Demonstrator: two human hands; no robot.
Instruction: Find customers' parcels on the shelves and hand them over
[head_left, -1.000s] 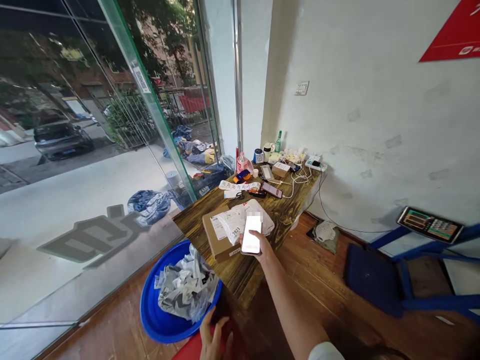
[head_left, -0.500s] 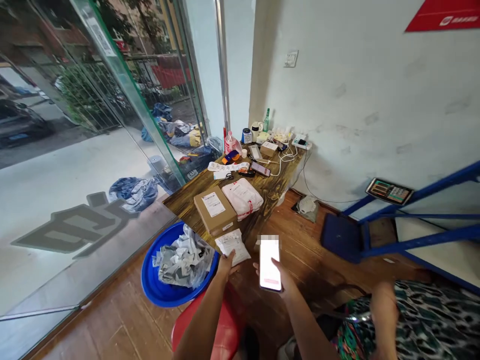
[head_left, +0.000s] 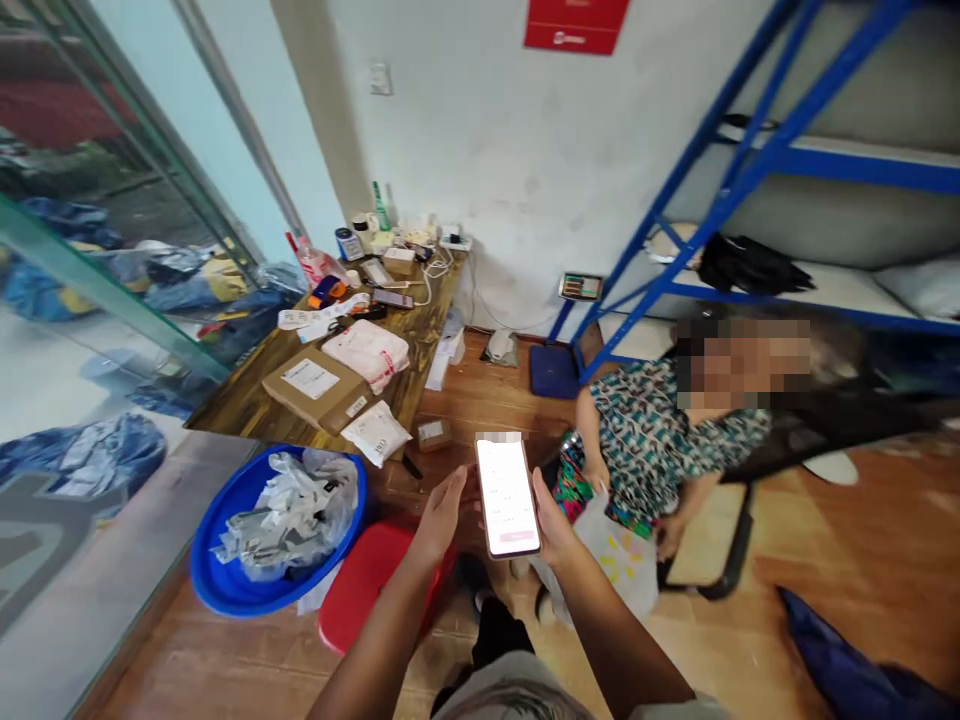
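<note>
Close to the camera, the right hand (head_left: 553, 520) holds a phone (head_left: 508, 496) with its bright screen facing up. Its fingers wrap around the phone's right edge. The left hand (head_left: 442, 515) is open and flat, just beside the phone's left edge; I cannot tell if it touches.

Below and left of the phone is a red stool (head_left: 360, 585). Left of the phone sits a blue tub (head_left: 225, 590) full of crumpled wrappers (head_left: 289, 510). Right of the phone, another person (head_left: 660, 440) sits in a patterned top.

Behind the phone stands a wooden table (head_left: 247, 400). A small white packet (head_left: 376, 432) lies on its near corner. A cardboard box (head_left: 315, 385) and a white bag (head_left: 367, 352) lie farther back. Far right of the phone is a blue shelf (head_left: 720, 190).
</note>
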